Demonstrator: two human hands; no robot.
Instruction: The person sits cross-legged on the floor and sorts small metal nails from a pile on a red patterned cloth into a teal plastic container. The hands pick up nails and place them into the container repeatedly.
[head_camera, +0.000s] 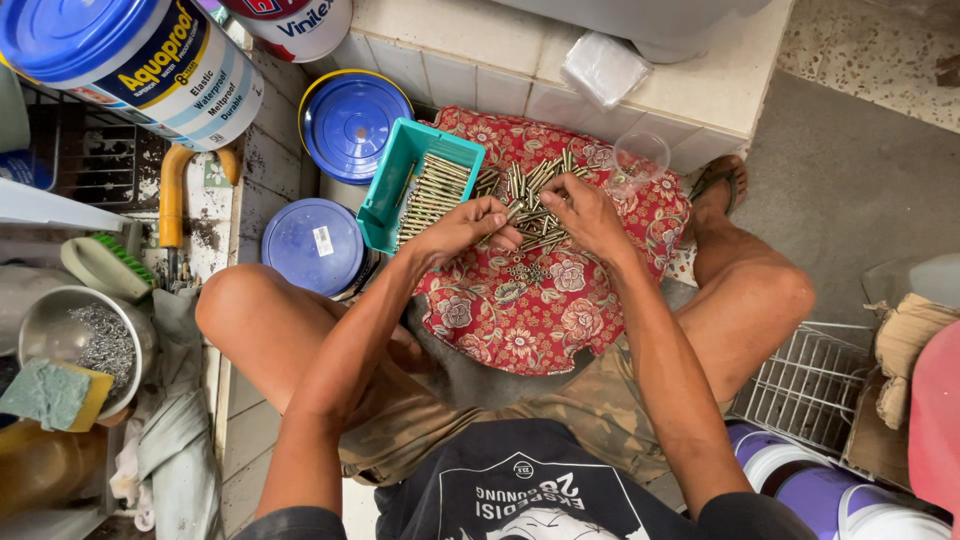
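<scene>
a view from above of a seated person's bare knees and forearms, both arms stretched forward and meeting over a red floral cloth (540, 310) spread between the legs. the left hand (468, 226) is curled, knuckles up, its fingers closed around one brass-coloured bolt (513, 211) whose end points toward the other hand. the right hand (580, 212) is bent at the wrist with its fingertips pinched together on the same bolt's far end (whether it also holds a small nut there is too small to tell). both hands hover just above a loose pile of bolts (540, 185) lying on the cloth, and a small scatter of nuts (525, 270) sits on the cloth just nearer the person. to the left of the hands, touching the cloth's edge, a teal plastic tray (395, 185) holds bolts laid in neat rows. a clear plastic cup (640, 160) rests at the far right of the cloth. two blue bucket lids (318, 243) lie beside the tray. a metal bowl (40, 330) of small metal pieces sits at far left, partly covered by a sponge. a white wire rack (805, 385) is cut off at right. the person's torso is cropped by the bottom edge.
</scene>
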